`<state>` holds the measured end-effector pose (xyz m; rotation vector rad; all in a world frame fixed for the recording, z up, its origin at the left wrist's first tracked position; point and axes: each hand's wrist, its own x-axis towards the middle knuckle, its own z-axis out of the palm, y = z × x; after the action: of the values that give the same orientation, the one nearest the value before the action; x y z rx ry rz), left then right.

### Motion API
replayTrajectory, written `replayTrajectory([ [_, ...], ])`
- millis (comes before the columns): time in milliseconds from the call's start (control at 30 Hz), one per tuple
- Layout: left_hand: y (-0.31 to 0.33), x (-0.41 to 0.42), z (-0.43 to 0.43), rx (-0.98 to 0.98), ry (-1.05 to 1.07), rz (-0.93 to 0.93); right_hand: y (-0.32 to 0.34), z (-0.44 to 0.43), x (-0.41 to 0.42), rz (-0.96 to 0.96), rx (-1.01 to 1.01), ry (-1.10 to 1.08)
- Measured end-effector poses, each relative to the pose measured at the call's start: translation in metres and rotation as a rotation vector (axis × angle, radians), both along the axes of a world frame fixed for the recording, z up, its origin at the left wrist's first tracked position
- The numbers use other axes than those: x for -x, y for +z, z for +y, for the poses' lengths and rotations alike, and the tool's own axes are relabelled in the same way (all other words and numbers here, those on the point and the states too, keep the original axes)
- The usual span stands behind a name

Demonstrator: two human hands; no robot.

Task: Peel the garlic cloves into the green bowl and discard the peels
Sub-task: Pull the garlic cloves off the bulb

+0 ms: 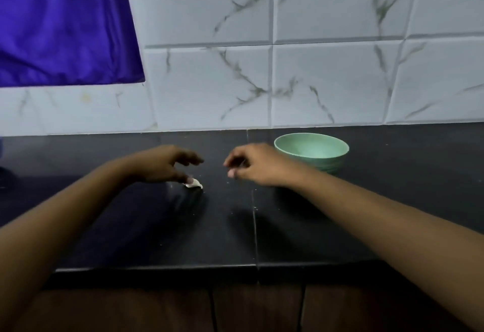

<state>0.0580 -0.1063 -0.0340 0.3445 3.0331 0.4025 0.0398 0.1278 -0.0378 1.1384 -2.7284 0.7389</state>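
One small white garlic piece (pixel 193 183) lies left of the green bowl (pixel 311 152), touching your left hand (pixel 162 165), whose fingers are loose, not closed on it. Your right hand (pixel 255 165), just beside the bowl, curls loosely; whether it pinches anything, you cannot tell. The bowl looks empty, so peeling seems barely begun. The black counter (pixel 288 234) meets a marbled tile wall (pixel 327 82) behind the bowl.

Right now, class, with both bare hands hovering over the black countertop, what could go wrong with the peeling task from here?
1. The small white garlic piece lies on the black countertop under the left hand's fingertips, well apart from the pale green round bowl; it might slip or get flicked away.
2. The right hand hovers close beside the bowl and could nudge it.
3. Tiny white flecks scattered on the counter could be missed when peels are discarded.
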Motion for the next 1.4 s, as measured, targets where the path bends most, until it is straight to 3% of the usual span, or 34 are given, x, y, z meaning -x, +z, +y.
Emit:
replayTrajectory([
  [100,-0.012,0.003,-0.011,0.09,-0.001,-0.04,-0.017,-0.038,0.014,-0.047,-0.095,0.039],
  [200,-0.017,0.008,-0.019,0.077,0.014,0.067,-0.022,-0.054,0.024,-0.051,-0.136,0.039],
  [467,-0.026,0.012,0.02,-0.105,-0.049,0.188,-0.036,-0.027,0.033,-0.083,-0.018,-0.003],
  [667,-0.03,0.033,0.073,-0.461,-0.115,0.128,-0.046,0.027,0.043,-0.323,0.347,-0.135],
  [833,-0.031,0.048,0.109,-0.415,-0.171,0.118,-0.048,0.056,0.047,-0.485,0.633,-0.143],
  [1000,-0.04,0.045,0.12,-0.429,-0.178,0.229,-0.049,0.068,0.051,-0.429,0.665,-0.119],
  [1233,-0.044,0.035,0.115,-0.535,-0.168,0.169,-0.051,0.068,0.049,0.079,0.366,-0.066],
  [1300,-0.044,0.033,0.112,-0.544,-0.201,0.116,-0.051,0.067,0.047,0.054,0.382,-0.065],
  [1400,-0.043,0.032,0.109,-0.717,-0.244,-0.025,-0.051,0.066,0.045,-0.068,0.461,-0.045],
])
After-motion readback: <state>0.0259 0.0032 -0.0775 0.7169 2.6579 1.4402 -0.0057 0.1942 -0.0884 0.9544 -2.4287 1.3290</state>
